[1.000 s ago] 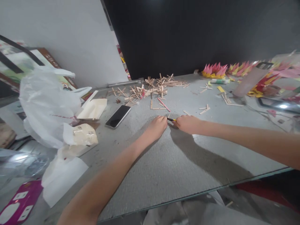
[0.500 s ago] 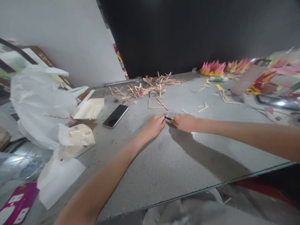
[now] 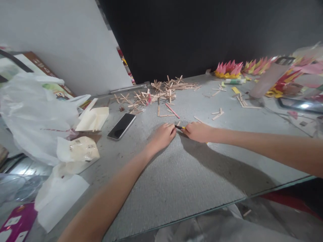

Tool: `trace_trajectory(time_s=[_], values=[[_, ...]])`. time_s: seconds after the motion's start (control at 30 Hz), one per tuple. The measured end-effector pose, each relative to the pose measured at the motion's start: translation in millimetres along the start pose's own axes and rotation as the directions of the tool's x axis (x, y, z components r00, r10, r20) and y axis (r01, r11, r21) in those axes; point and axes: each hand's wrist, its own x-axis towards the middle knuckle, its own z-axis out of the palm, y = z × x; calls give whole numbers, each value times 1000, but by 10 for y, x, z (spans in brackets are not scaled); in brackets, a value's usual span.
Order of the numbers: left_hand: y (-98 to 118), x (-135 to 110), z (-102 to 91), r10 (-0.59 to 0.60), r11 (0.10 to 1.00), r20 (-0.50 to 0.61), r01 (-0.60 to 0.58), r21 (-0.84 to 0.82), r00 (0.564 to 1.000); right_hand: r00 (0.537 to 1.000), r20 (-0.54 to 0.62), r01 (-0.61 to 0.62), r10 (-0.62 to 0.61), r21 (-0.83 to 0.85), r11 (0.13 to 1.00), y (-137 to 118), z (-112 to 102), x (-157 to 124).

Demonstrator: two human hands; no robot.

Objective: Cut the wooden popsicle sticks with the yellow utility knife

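Both hands are low over the grey tabletop, close together with a small gap between them. My right hand (image 3: 198, 131) is closed around a thin black-and-yellow pen-like tool (image 3: 179, 127). Its black end points left and reaches the fingertips of my left hand (image 3: 164, 134). That hand is closed too, its fingers curled down at the table; what lies under them is hidden. Just beyond the hands are a red-and-white striped stick (image 3: 172, 111) and wooden craft sticks set in a corner shape (image 3: 166, 116). A single craft stick (image 3: 198, 119) lies by my right hand.
A heap of craft sticks (image 3: 169, 89) spreads at the back. Left are a phone (image 3: 121, 126), a white plastic bag (image 3: 32, 114) and a magenta power strip (image 3: 19, 223). Right stand pink-and-yellow paper flowers (image 3: 229, 69) and a bottle (image 3: 268, 80). The glass edge (image 3: 202, 211) runs in front.
The view has shifted slightly, so things on the table appear a little further left. Both hands keep nearly the same pose around the tool.
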Motion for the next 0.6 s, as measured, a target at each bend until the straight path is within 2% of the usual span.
trace_trajectory(time_s=[0.43,0.6], values=[[-17,1,18,-3,1000,2,3,-2,1000,999,-11,-33,33,44,998,-36,-33,-15],[-21,-1,21,6,1000,-2,-6,5,1000,1000,-11,-6,6,-5,1000,19,8,10]])
